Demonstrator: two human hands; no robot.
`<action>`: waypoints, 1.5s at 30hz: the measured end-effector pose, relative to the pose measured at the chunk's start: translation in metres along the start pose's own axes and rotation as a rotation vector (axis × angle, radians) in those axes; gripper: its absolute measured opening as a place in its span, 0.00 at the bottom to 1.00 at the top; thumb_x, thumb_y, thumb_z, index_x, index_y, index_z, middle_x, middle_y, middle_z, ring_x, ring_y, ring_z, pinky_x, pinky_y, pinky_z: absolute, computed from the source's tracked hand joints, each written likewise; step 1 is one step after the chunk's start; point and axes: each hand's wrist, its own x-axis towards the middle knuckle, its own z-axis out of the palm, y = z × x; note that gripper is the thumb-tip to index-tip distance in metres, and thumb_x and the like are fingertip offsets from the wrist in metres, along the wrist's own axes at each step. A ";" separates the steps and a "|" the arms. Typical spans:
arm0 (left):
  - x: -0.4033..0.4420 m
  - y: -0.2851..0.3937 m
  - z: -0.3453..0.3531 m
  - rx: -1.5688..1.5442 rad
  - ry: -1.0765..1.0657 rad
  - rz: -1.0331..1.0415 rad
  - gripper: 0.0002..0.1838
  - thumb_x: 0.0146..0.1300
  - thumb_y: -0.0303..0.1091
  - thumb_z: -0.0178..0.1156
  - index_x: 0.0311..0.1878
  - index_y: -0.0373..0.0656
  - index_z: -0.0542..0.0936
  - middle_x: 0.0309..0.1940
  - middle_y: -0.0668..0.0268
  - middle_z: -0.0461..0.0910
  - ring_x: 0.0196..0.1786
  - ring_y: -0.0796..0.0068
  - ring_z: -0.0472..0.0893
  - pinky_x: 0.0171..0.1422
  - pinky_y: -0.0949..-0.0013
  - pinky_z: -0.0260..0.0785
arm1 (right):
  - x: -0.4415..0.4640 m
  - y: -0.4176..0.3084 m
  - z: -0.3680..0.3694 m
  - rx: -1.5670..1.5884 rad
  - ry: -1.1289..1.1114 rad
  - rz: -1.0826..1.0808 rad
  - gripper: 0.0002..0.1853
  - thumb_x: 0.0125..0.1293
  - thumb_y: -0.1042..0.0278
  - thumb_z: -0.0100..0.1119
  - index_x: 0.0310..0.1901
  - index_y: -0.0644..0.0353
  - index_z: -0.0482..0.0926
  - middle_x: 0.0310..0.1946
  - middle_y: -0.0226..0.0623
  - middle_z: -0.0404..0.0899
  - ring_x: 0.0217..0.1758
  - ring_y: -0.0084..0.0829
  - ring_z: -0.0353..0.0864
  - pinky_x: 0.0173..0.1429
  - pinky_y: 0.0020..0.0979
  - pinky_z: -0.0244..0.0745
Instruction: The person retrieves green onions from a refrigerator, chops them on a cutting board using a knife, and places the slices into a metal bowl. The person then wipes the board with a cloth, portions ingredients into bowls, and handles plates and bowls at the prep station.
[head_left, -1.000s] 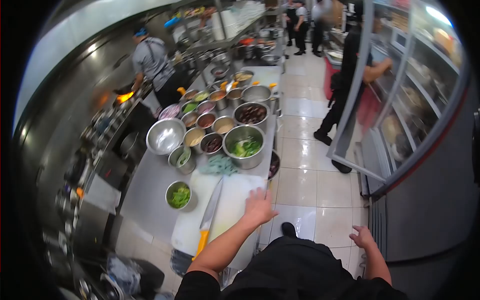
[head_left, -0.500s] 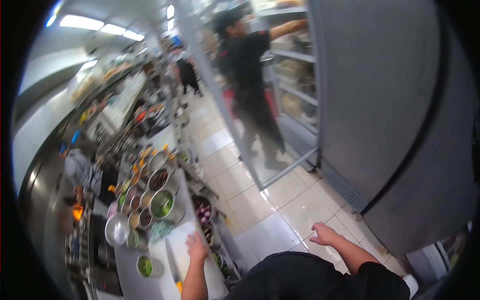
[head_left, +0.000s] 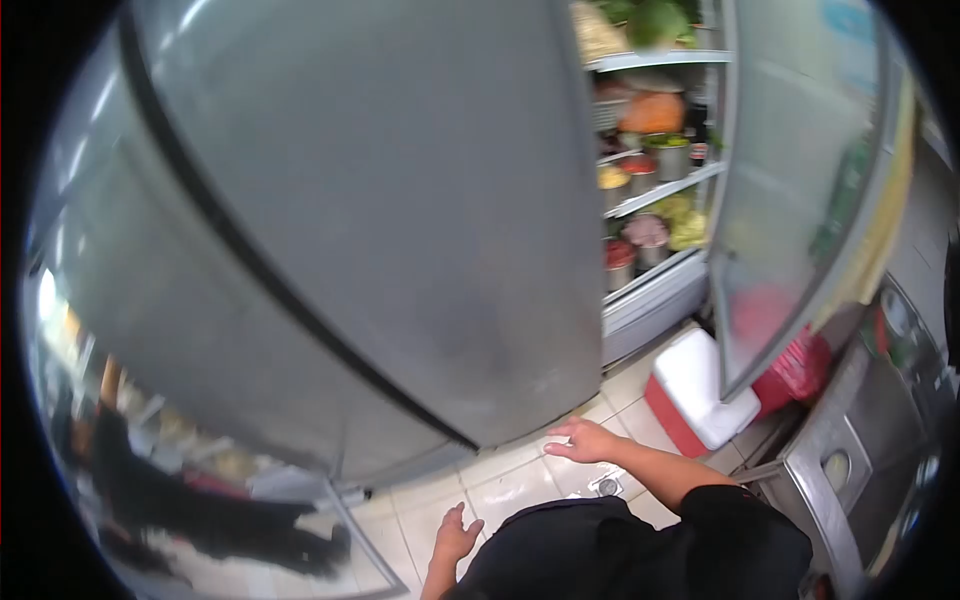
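Observation:
My left hand [head_left: 456,535] hangs low over the tiled floor, its fingers apart and nothing in it. To its right, my right hand [head_left: 584,441] is stretched out in front of my body, fingers spread and empty, near the foot of a tall grey metal cabinet side [head_left: 420,200]. Beyond it stands a fridge with its glass door [head_left: 790,180] swung open. On its shelves are leafy greens [head_left: 655,22], an orange item [head_left: 652,112] and metal containers of food [head_left: 646,232]. Neither hand touches anything.
A red cooler with a white lid [head_left: 700,385] sits on the floor below the glass door, beside a red plastic bag [head_left: 800,368]. A steel counter [head_left: 825,480] is at the lower right. At the lower left a person in black [head_left: 180,485] stands by another open glass door [head_left: 370,545].
My view has swung right, from the prep counter with knife and pots to the cabinets and open fridge. My left hand is away from the cutting board.

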 end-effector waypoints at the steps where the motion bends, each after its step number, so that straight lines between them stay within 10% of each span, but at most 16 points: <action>1: 0.027 0.022 -0.005 -0.019 -0.100 0.061 0.44 0.63 0.54 0.66 0.75 0.39 0.65 0.68 0.38 0.70 0.67 0.43 0.76 0.71 0.54 0.68 | -0.010 -0.001 -0.032 0.032 0.119 0.052 0.28 0.69 0.40 0.61 0.54 0.59 0.84 0.46 0.51 0.81 0.44 0.45 0.86 0.54 0.42 0.80; 5: 0.123 0.001 0.001 0.185 -0.238 0.186 0.39 0.64 0.58 0.62 0.72 0.43 0.71 0.60 0.45 0.79 0.63 0.47 0.80 0.69 0.55 0.71 | -0.032 0.044 -0.144 0.049 0.394 0.300 0.30 0.67 0.42 0.64 0.58 0.59 0.82 0.53 0.54 0.78 0.53 0.49 0.82 0.63 0.43 0.76; 11: 0.185 -0.048 0.011 0.389 -0.157 0.046 0.38 0.64 0.58 0.64 0.68 0.38 0.73 0.58 0.46 0.81 0.62 0.53 0.80 0.67 0.58 0.71 | 0.024 0.001 -0.282 -0.050 0.779 0.030 0.25 0.65 0.54 0.68 0.57 0.63 0.80 0.48 0.47 0.79 0.43 0.43 0.85 0.52 0.40 0.80; 17: 0.284 0.075 0.023 0.307 -0.187 0.259 0.35 0.65 0.55 0.64 0.66 0.38 0.74 0.56 0.47 0.81 0.60 0.54 0.80 0.65 0.58 0.71 | 0.149 -0.020 -0.389 -0.204 1.022 -0.340 0.26 0.63 0.62 0.69 0.59 0.64 0.73 0.44 0.45 0.80 0.39 0.39 0.83 0.47 0.38 0.80; 25: 0.363 0.294 0.014 0.173 -0.211 0.626 0.32 0.65 0.52 0.64 0.63 0.38 0.75 0.52 0.49 0.80 0.56 0.55 0.79 0.62 0.58 0.71 | 0.196 -0.014 -0.562 -0.399 1.314 -0.321 0.30 0.64 0.66 0.68 0.63 0.66 0.66 0.38 0.43 0.85 0.38 0.40 0.87 0.44 0.39 0.82; 32: 0.382 0.351 0.041 0.149 -0.122 0.598 0.28 0.65 0.48 0.65 0.61 0.38 0.76 0.50 0.50 0.80 0.53 0.57 0.79 0.59 0.59 0.72 | 0.230 0.026 -0.713 -0.657 1.167 -0.374 0.09 0.67 0.71 0.61 0.46 0.63 0.83 0.42 0.44 0.86 0.43 0.41 0.87 0.51 0.38 0.81; 45: 0.336 0.370 0.086 0.103 0.012 0.427 0.22 0.66 0.43 0.65 0.56 0.38 0.78 0.44 0.52 0.80 0.48 0.59 0.79 0.54 0.59 0.72 | 0.309 0.067 -0.813 -0.911 0.783 -0.204 0.13 0.60 0.70 0.65 0.46 0.58 0.88 0.47 0.48 0.84 0.54 0.49 0.83 0.58 0.45 0.78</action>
